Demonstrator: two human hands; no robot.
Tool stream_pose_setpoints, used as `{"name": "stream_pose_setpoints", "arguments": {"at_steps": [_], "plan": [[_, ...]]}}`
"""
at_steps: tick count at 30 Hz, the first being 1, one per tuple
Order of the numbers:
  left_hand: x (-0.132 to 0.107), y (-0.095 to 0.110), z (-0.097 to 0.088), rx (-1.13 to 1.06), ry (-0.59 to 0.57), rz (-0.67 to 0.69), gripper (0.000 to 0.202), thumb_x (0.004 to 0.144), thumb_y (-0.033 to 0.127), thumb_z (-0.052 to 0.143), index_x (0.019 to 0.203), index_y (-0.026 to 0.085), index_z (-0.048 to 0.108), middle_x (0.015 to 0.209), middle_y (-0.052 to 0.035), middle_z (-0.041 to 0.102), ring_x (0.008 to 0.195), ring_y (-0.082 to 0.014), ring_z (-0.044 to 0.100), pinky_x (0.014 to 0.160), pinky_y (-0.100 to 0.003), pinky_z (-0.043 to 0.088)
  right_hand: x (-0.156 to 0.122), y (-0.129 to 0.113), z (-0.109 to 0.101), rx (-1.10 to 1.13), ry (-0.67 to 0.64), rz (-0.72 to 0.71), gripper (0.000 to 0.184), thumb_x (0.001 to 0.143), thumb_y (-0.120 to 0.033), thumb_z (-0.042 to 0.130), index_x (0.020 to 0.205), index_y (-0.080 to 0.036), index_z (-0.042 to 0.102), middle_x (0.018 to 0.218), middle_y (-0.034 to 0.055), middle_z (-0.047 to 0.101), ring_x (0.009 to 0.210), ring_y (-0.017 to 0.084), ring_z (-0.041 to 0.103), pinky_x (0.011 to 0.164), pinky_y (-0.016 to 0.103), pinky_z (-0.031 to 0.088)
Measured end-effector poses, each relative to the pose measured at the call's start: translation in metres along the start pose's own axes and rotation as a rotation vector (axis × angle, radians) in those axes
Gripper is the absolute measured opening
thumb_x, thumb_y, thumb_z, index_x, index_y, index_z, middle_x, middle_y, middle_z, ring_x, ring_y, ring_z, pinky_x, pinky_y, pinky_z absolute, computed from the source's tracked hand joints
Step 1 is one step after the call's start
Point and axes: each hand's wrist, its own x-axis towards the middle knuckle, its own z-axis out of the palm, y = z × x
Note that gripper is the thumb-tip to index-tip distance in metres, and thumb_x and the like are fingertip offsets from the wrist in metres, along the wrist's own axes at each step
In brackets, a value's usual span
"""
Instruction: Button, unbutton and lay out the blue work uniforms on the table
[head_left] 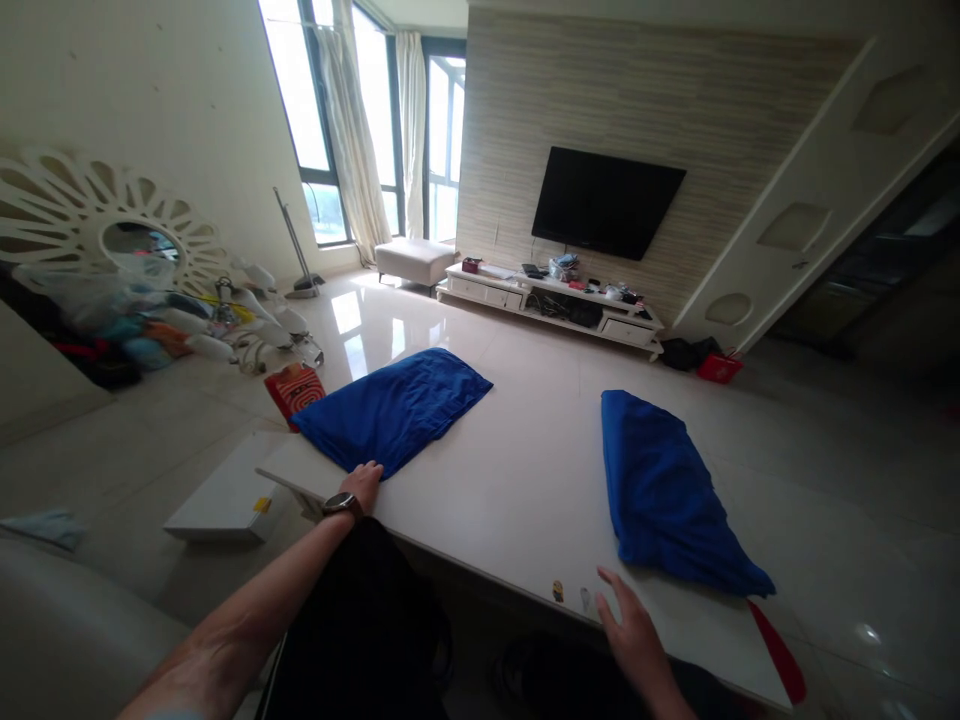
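Two folded blue cloths lie on a white table. At the near corner of the left blue cloth, my left hand has its bent fingers closed on the fabric edge. A dark watch is on that wrist. Over the table's near edge, my right hand is open with its fingers apart, holding nothing. Just beyond it and to the right is the right blue cloth, apart from the fingers. What kind of cloth items these are, I cannot tell.
The white table carries small stickers near its front edge. A red patterned bag stands behind its left end. Beside it is a low white box-like piece. Farther off are a TV stand and a bench.
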Motion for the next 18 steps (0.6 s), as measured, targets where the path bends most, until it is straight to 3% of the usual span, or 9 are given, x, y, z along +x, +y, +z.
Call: {"name": "stream_pose_setpoints", "arguments": {"at_steps": [3,6,8,10,12,14,16,18], "plan": [[-0.009,0.031,0.003,-0.134,-0.008,0.038,0.017,0.081,0.011,0.057,0.086,0.017,0.072,0.103,-0.0142,0.073,0.107,-0.0303,0.068,0.099,-0.043,0.048,-0.025,-0.025,0.024,0.177,-0.066,0.063,0.042,0.09,-0.049,0.055,0.116,-0.022,0.074,0.121,0.0122,0.075,0.12,0.032,0.068,0.109,0.046,0.052],[-0.023,0.093,0.025,-0.331,-0.02,0.113,0.014,0.085,0.017,0.059,0.091,0.017,0.071,0.097,-0.0088,0.075,0.096,-0.0233,0.071,0.091,-0.035,0.054,-0.022,-0.061,0.044,0.408,-0.119,0.116,0.039,0.085,-0.048,0.062,0.111,-0.021,0.074,0.12,0.0138,0.074,0.119,0.033,0.068,0.104,0.047,0.054],[-0.043,0.143,0.046,-0.475,-0.032,0.163,0.016,0.089,0.024,0.058,0.097,0.016,0.069,0.097,-0.0075,0.074,0.087,-0.0195,0.072,0.081,-0.031,0.058,-0.006,-0.091,0.056,0.546,-0.145,0.138,0.051,0.076,-0.044,0.071,0.121,-0.02,0.069,0.13,0.0162,0.07,0.126,0.035,0.064,0.101,0.048,0.056],[-0.072,0.191,0.064,-0.602,-0.05,0.21,0.023,0.093,0.033,0.055,0.103,0.016,0.067,0.103,-0.0082,0.074,0.085,-0.0175,0.072,0.073,-0.028,0.059,0.015,-0.121,0.064,0.625,-0.14,0.12,0.076,0.065,-0.037,0.081,0.136,-0.021,0.059,0.144,0.0172,0.061,0.136,0.036,0.056,0.104,0.049,0.054],[-0.108,0.228,0.07,-0.903,-0.11,0.283,0.026,0.092,0.038,0.059,0.104,0.015,0.066,0.105,-0.0086,0.073,0.087,-0.0178,0.072,0.073,-0.028,0.06,0.037,-0.149,0.063,0.682,-0.098,0.071,0.092,0.06,-0.032,0.086,0.145,-0.023,0.051,0.147,0.0163,0.058,0.139,0.034,0.053,0.108,0.05,0.05],[-0.14,0.248,0.058,-1.127,-0.276,0.415,0.031,0.086,0.043,0.07,0.098,0.015,0.068,0.093,-0.0066,0.073,0.081,-0.0185,0.072,0.073,-0.029,0.06,0.054,-0.169,0.053,0.77,-0.023,-0.003,0.086,0.065,-0.032,0.084,0.144,-0.024,0.052,0.14,0.0138,0.063,0.132,0.032,0.059,0.109,0.048,0.05],[-0.157,0.25,0.031,-1.087,-0.443,0.562,0.033,0.085,0.045,0.075,0.093,0.014,0.071,0.084,-0.0064,0.074,0.077,-0.0186,0.072,0.072,-0.028,0.059,0.061,-0.18,0.034,0.819,0.02,-0.085,0.064,0.072,-0.036,0.081,0.132,-0.023,0.063,0.127,0.0107,0.07,0.121,0.03,0.064,0.106,0.046,0.051],[-0.157,0.239,-0.002,-0.999,-0.615,0.624,0.036,0.088,0.048,0.071,0.095,0.012,0.074,0.086,-0.0093,0.076,0.077,-0.0199,0.074,0.072,-0.028,0.059,0.053,-0.183,0.012,0.824,-0.032,-0.101,0.043,0.079,-0.044,0.075,0.115,-0.02,0.072,0.109,0.0088,0.074,0.107,0.029,0.068,0.1,0.044,0.053]]}}
